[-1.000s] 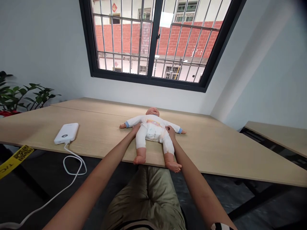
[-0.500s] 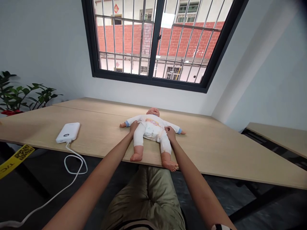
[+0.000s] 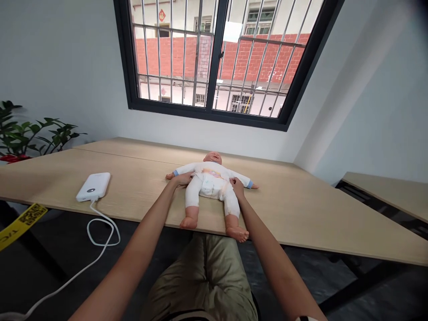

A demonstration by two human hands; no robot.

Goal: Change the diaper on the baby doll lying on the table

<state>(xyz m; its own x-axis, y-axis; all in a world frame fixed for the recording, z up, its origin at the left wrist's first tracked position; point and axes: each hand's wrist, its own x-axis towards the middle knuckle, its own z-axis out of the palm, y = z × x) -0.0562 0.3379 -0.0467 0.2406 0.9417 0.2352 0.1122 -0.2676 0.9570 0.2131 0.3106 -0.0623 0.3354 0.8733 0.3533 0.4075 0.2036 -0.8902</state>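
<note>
A baby doll (image 3: pixel 192 196) in white clothes with blue cuffs lies on its back, head toward the window and bare feet at the table's front edge. Round its hips is a white diaper (image 3: pixel 211 186) with a coloured print along the waist. My left hand (image 3: pixel 183 178) is at the diaper's left side, its fingers closed at the waist edge and partly hidden. On the opposite side, my right hand (image 3: pixel 237 186) has its curled fingers pinched on the diaper's edge beside the doll's hip.
The doll lies on a light wooden table (image 3: pixel 301 209). To the left is a white power bank (image 3: pixel 94 186) with a white cable (image 3: pixel 100 254) hanging over the edge. A potted plant (image 3: pixel 50 133) stands at the far left, and a barred window (image 3: pixel 210 113) is behind.
My left wrist and forearm have swung outward to the left, with the fingers still at the diaper's side. My right hand and the doll stay nearly the same.
</note>
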